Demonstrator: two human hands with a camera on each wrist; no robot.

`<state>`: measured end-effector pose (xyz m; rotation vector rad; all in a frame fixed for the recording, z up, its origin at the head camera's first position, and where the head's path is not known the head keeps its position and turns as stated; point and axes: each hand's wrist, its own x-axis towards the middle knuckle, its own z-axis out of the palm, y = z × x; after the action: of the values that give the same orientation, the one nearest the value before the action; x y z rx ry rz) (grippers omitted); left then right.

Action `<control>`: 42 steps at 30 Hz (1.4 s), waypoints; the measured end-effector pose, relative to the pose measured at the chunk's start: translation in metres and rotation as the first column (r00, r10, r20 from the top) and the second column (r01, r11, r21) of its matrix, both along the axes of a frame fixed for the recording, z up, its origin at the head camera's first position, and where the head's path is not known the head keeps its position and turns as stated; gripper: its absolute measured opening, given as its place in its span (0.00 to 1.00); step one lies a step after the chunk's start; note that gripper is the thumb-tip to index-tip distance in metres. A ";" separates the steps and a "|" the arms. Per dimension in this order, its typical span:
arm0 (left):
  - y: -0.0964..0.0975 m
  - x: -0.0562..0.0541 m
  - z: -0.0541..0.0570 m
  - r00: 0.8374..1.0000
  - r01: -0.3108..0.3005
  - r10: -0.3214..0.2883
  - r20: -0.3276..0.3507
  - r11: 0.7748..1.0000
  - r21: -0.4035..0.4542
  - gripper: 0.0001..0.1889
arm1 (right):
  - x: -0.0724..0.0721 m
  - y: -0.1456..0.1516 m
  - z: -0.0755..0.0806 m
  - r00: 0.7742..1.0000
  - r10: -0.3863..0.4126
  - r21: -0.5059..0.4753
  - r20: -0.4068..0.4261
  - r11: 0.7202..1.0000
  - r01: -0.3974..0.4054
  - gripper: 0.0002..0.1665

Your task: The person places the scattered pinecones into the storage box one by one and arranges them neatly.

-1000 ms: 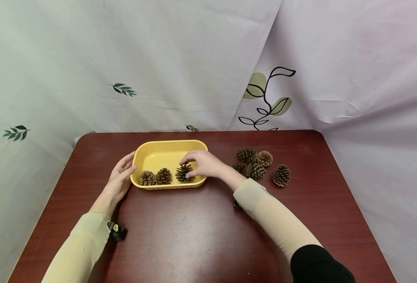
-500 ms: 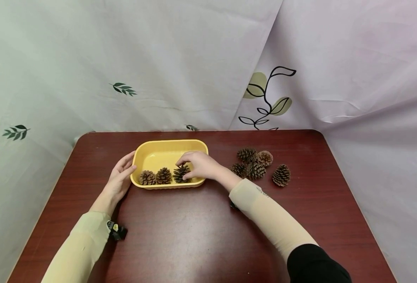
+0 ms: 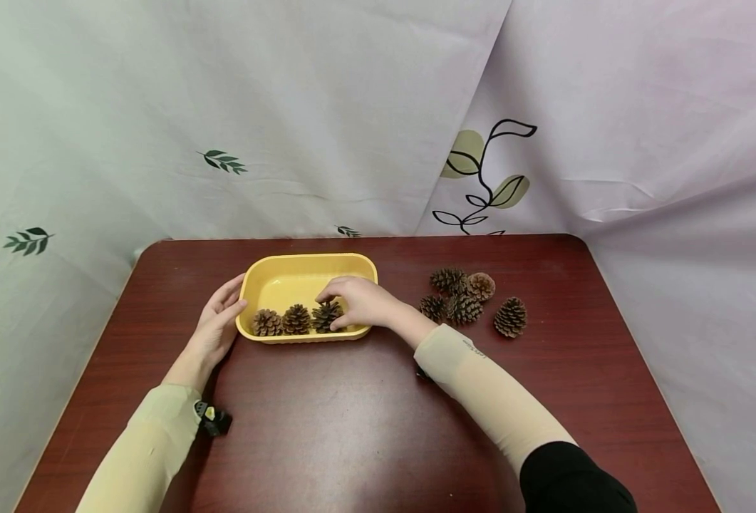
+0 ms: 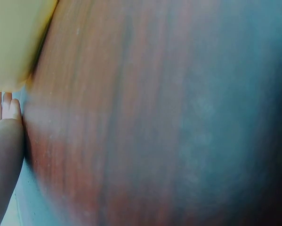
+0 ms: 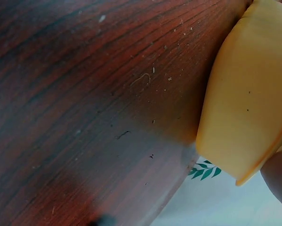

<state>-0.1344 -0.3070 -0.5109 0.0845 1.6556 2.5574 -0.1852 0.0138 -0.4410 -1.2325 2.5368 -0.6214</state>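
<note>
1. Pinches with the right hand [image 3: 368, 301] a rounded, dark brown pine cone with spread scales [image 3: 323, 318], between thumb and curled fingers, low inside a yellow, round-cornered, rectangular plastic tray [image 3: 281, 283], right of its middle and by its near wall
2. Rests the left hand [image 3: 216, 322] against the left end of the tray, with fingers nearly straight along the outer wall and thumb tip at the rim
3. Just left of the pinched cone, in one row along the near wall: two brown, rounded pine cones [image 3: 297, 320], the farther left one in the near left corner
4. Right of the tray, well apart from it, on a reddish-brown, wood-grained table [image 3: 345, 413]: a close cluster of four brown pine cones [image 3: 464, 309]
5. Just right of the cluster: a single dark brown, egg-shaped pine cone [image 3: 510, 318]
6. Round both forearms: pale, close-fitting sleeves [image 3: 493, 399], with a small black object [image 3: 214, 420] at the left wrist
7. Behind the table: pale, leaf-printed hanging cloth [image 3: 326, 107]
</note>
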 end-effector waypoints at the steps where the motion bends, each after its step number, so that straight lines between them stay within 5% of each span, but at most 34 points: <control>1: 0.000 0.000 0.000 1.000 0.001 -0.001 0.000 1.000 0.001 0.25 | 0.000 0.000 0.000 1.000 0.002 -0.001 0.006 1.000 -0.002 0.33; 42: 0.000 0.000 0.002 1.000 0.003 -0.003 0.023 1.000 0.002 0.25 | 0.006 -0.003 0.001 0.999 0.035 -0.045 0.013 0.998 -0.034 0.29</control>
<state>-0.1340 -0.3065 -0.5092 0.0577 1.6443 2.5484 -0.1790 0.0107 -0.4397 -1.2798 2.4984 -0.6804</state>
